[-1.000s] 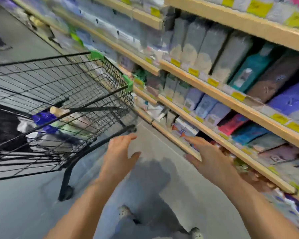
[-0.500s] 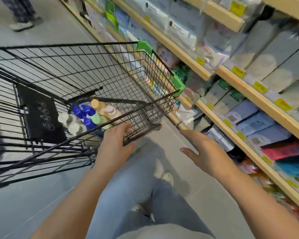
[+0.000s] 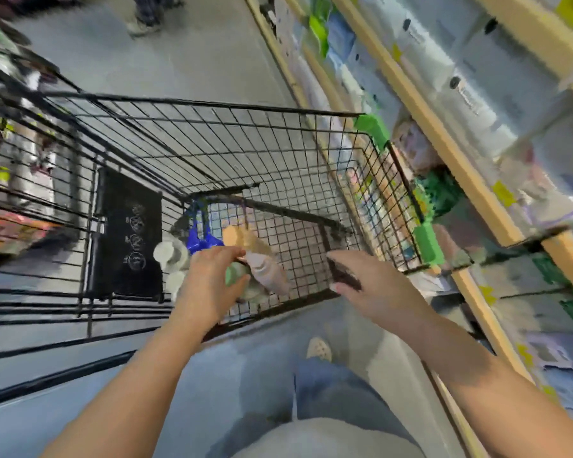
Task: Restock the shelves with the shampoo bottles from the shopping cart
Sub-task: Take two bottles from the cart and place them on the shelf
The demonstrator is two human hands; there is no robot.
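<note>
Head view: the shopping cart (image 3: 212, 153) is standing beside the shelves (image 3: 444, 133), with shampoo bottles (image 3: 242, 236) lying in its bottom. The left hand (image 3: 209, 289) is reaching in, its fingers (image 3: 225, 252) seemingly closing on a pale bottle (image 3: 268, 272) whose long axis is tilting up-left; blur is smearing the grip. The right hand (image 3: 374, 285) is hovering relaxed, grasping nothing.

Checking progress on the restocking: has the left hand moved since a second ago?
Yes. The left hand has gone forward over the cart's near rim and down onto the bottles.
</note>
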